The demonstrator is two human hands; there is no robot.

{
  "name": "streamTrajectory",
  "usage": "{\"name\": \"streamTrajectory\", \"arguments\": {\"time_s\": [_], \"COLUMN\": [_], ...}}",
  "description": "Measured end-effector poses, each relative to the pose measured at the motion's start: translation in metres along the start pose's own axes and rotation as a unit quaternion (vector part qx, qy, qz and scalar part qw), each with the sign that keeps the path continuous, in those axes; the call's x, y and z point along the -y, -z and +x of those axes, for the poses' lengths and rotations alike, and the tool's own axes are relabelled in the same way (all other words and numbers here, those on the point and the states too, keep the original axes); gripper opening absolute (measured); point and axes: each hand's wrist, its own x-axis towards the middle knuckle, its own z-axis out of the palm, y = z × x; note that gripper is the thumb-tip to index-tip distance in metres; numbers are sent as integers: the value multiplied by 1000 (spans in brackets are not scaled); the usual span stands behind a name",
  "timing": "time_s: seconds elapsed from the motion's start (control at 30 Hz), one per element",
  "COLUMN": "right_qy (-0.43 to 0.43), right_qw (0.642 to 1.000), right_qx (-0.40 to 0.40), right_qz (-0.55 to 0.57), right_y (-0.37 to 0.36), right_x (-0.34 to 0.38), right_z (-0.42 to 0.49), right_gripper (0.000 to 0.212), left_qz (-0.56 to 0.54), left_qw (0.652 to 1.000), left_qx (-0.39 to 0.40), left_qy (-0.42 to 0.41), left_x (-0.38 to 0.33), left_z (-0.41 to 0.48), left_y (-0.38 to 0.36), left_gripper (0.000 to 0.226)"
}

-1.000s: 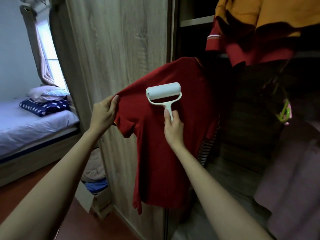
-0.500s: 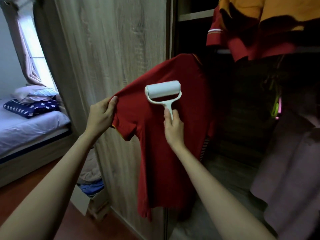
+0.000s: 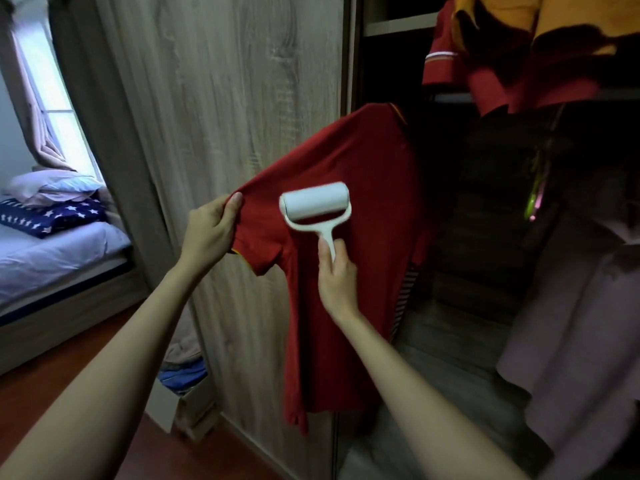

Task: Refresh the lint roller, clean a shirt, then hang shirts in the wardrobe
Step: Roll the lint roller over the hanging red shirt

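A dark red shirt point(image 3: 363, 174) hangs at the open wardrobe's edge, its left sleeve pulled out sideways. My left hand point(image 3: 211, 233) grips that sleeve near the shoulder seam. My right hand point(image 3: 337, 271) holds the white handle of a lint roller point(image 3: 313, 202). The roller's white drum lies against the shirt's chest, just right of the stretched sleeve. More red and orange shirts point(image 3: 519, 50) hang in the wardrobe at the upper right.
A wood-grain wardrobe door point(image 3: 225, 98) stands behind the shirt. A pale pink garment point(image 3: 581, 323) hangs at the right. A cardboard box of clothes point(image 3: 180, 400) sits on the floor by the door. A bed point(image 3: 52, 258) with pillows lies at the left.
The roller and my right hand have slid down the shirt's front. My left hand has come lower with the sleeve, still stretching it out.
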Motion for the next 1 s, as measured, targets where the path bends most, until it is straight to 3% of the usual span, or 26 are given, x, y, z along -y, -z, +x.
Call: {"name": "streamTrajectory", "arguments": {"time_s": [0.13, 0.33, 0.6, 0.8, 1.0], "right_qy": [-53, 12, -58, 7, -70], "right_qw": [998, 999, 998, 998, 997], "right_qx": [20, -52, 1, -56, -8], "right_qz": [4, 9, 2, -5, -6], "right_y": [-5, 2, -5, 1, -3], "right_x": [-23, 38, -19, 24, -18], "right_z": [-42, 39, -34, 31, -30], "right_gripper": [24, 25, 32, 37, 35], "left_qz": [7, 0, -5, -33, -89], "left_qw": [1000, 1000, 999, 999, 996], "left_qx": [-7, 6, 8, 15, 18], "left_qy": [-7, -18, -35, -17, 4], "left_x": [0, 2, 2, 4, 13], "left_z": [-3, -1, -3, -3, -3], "left_y": [1, 2, 6, 4, 4], "left_gripper": [31, 35, 31, 31, 39]}}
